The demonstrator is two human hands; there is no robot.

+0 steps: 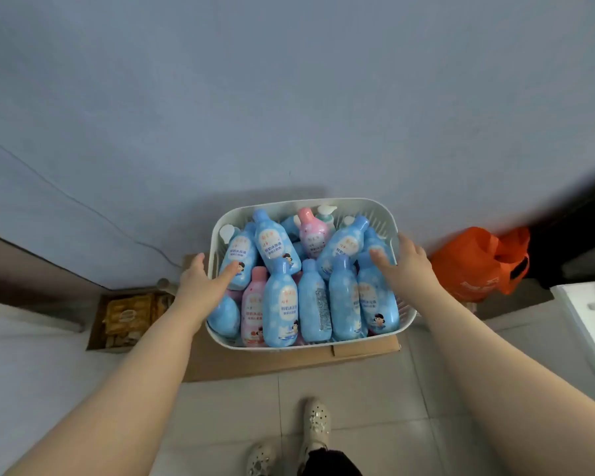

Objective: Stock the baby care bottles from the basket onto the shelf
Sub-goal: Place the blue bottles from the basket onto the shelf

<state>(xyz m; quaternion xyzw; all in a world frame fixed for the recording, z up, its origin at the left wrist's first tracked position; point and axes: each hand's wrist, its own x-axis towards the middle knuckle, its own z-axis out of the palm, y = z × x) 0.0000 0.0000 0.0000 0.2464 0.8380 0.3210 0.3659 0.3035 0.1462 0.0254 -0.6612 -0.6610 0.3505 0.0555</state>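
Observation:
A white plastic basket [375,207] rests on a cardboard box [289,362] on the floor, against the wall. It is packed with several blue baby care bottles [281,304], a few pink bottles [253,305] and a white pump bottle [325,214]. My left hand [201,286] reaches over the basket's left rim with fingers apart, its fingertips touching a blue bottle [240,255]. My right hand [404,266] hovers over the basket's right side, fingers spread above the blue bottles there, holding nothing. No shelf is clearly visible.
An orange bag [478,262] sits on the floor right of the basket. A brown box of packets [128,317] lies to the left. A white unit's edge [588,314] shows at the right. My shoes [316,420] stand on the tiled floor below.

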